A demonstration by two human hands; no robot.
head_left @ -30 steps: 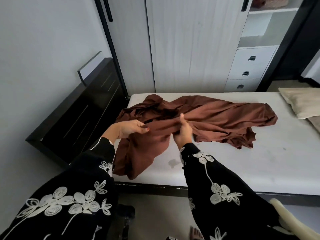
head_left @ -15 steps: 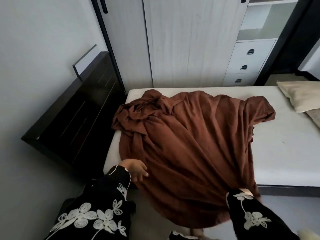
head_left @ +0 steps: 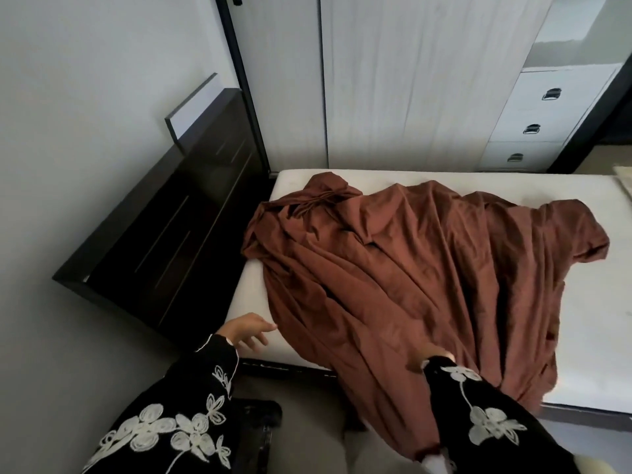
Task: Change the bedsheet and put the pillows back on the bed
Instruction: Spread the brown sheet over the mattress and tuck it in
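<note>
A rumpled brown bedsheet (head_left: 410, 275) lies spread over the left part of the bare white mattress (head_left: 595, 323), and its near end hangs over the bed's front edge. My left hand (head_left: 249, 331) hovers over the mattress corner just left of the sheet's edge, fingers loose and holding nothing. My right hand (head_left: 422, 364) is against the hanging sheet near the front edge; it is blurred and mostly hidden by my black embroidered sleeve, so its grip is unclear. A sliver of a beige pillow (head_left: 624, 181) shows at the far right.
A dark wooden headboard (head_left: 178, 234) stands at the left against the grey wall. Behind the bed are white wardrobe doors (head_left: 393, 80) and a stack of drawers (head_left: 533, 128). Floor shows below the bed's front rail.
The sheet, bunched and held in both hands a second ago, is now spread toward the front edge. My left hand has let go and my right has dropped to the edge.
</note>
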